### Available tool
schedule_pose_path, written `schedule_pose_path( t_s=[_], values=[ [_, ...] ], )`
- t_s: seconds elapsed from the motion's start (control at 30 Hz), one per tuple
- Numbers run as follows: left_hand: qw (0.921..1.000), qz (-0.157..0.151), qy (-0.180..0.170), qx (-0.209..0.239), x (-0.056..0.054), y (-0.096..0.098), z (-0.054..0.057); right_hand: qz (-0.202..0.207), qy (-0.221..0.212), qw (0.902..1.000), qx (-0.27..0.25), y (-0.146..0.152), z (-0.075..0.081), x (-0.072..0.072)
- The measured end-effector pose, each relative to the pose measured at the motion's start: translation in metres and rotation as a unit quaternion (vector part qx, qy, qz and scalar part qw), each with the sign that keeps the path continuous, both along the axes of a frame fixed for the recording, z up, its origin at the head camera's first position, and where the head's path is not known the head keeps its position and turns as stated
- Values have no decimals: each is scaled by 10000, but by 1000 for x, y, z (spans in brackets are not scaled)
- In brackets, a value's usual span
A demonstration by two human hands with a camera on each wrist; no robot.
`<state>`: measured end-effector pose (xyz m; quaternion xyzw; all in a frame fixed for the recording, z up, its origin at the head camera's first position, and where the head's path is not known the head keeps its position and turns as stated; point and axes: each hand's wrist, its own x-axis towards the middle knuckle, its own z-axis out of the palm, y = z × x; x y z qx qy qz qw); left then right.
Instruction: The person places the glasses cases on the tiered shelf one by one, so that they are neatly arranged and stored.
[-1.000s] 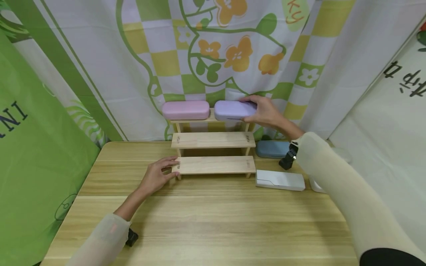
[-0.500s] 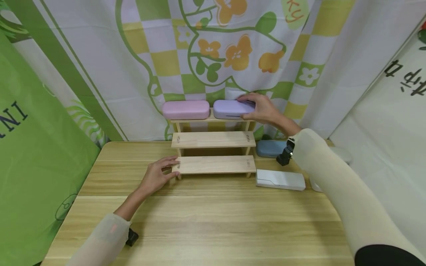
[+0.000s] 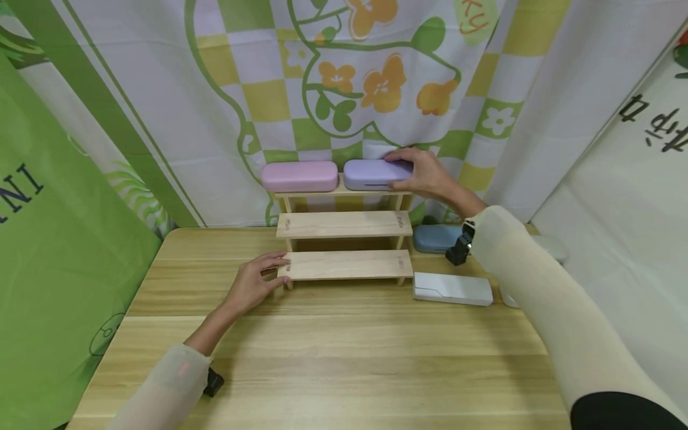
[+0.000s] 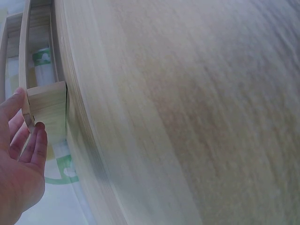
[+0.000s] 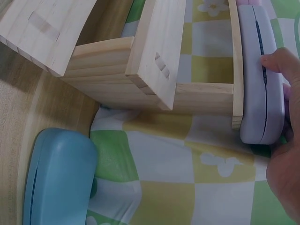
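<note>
A three-step wooden rack (image 3: 344,224) stands at the back of the table. My left hand (image 3: 251,287) pinches the left end of its lowest step; in the left wrist view, thumb and fingers lie on either side of that board's corner (image 4: 29,117). On the top step sit a pink glasses case (image 3: 300,177) at left and a lavender glasses case (image 3: 368,174) at right, a small gap between them. My right hand (image 3: 427,174) holds the lavender case by its right end, thumb on the front seam (image 5: 258,47), other fingers behind and mostly hidden.
Right of the rack lie a blue case (image 3: 436,238), partly behind the right wrist's camera, and a white slim case (image 3: 452,289). A whitish object (image 3: 509,298) is mostly hidden by the right sleeve. A printed curtain (image 3: 355,119) hangs directly behind the rack.
My right hand has shifted slightly left with the lavender case, which now sits a little closer to the pink one. The left hand has stayed in place.
</note>
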<state>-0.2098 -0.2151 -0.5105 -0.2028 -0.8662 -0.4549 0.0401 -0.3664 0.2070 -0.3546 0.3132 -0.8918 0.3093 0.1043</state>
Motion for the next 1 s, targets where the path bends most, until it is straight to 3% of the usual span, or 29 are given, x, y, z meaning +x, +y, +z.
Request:
schedule_pose_path(
  t_s=[0.47,0.73,1.0],
  values=[
    [10000,-23,-13,15,0,1,-1,142,241,9996,7,1,4,13],
    [10000,2,-38,66,1,1,2,224,522,9981,225,3,7,32],
    [10000,24,-46,83,0,1,1,626,861,9943,108,8,7,55]
  ],
)
